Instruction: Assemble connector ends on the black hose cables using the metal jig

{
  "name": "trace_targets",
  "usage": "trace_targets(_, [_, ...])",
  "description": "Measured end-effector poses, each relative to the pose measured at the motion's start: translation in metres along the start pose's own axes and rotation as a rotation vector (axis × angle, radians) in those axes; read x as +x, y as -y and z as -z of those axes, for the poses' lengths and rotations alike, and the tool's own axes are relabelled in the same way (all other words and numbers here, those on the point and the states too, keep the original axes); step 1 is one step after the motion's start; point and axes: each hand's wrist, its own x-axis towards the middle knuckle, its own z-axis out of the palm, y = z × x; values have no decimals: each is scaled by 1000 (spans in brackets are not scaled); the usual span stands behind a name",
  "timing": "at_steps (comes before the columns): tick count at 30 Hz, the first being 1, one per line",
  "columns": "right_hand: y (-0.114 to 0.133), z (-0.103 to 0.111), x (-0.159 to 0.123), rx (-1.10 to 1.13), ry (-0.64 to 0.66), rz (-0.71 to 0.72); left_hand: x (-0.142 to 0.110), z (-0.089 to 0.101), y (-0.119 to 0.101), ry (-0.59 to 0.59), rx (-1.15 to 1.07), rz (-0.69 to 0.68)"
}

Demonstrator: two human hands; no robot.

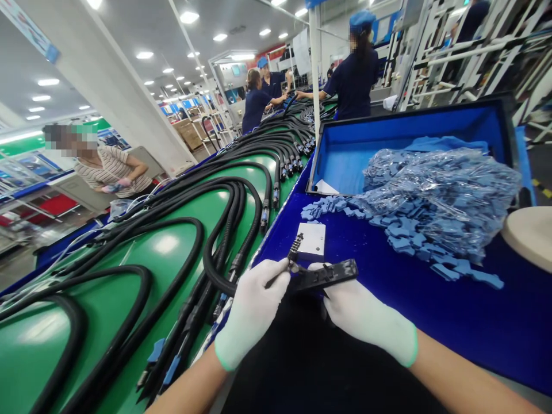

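Note:
My left hand [252,313] and my right hand [366,322] both wear white gloves and are held close together above a dark blue work surface [431,322]. My right hand grips one end of a flat black plastic connector bracket [325,275]. Between the left fingertips stands a small black toothed part [295,247], which meets the bracket's near end. A thin dark pin or wire [276,279] runs past my left fingers. Just beyond the hands lies a white card [311,238]. Blue foam pieces [401,241] spill from clear plastic bags [435,195].
To the left, black corrugated cable harnesses [224,218] lie in loops on a green table [166,259]. A blue-lined box [336,155] stands behind the bags, and a beige round disc [532,238] sits at right. Several co-workers [351,75] stand beyond.

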Motion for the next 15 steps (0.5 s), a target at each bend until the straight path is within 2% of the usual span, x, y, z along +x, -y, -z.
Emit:
trace_targets(1, [-1, 2, 0, 12, -6, -7, 7, 3, -2, 53, -105, 60])
trace_targets(3, [-2, 4, -1, 11, -16, -19, 24, 8, -3, 233, -325, 113])
trace_targets(5, [-4, 5, -2, 18, -32, -46, 42, 9, -2, 428, -472, 79])
trace_targets(6, [-5, 5, -3, 24, -43, -63, 50, 9, 0, 489, -495, 60])
trace_targets(7, [-5, 4, -3, 26, -55, -75, 57, 8, 2, 511, -489, 51])
trace_targets(10, [-9, 3, -5, 7, -65, -75, 68, 4, 5, 459, -416, 49])
trace_targets(15, [-15, -4, -3, 123, 27, -110, 67, 6, 5, 424, -194, 24])
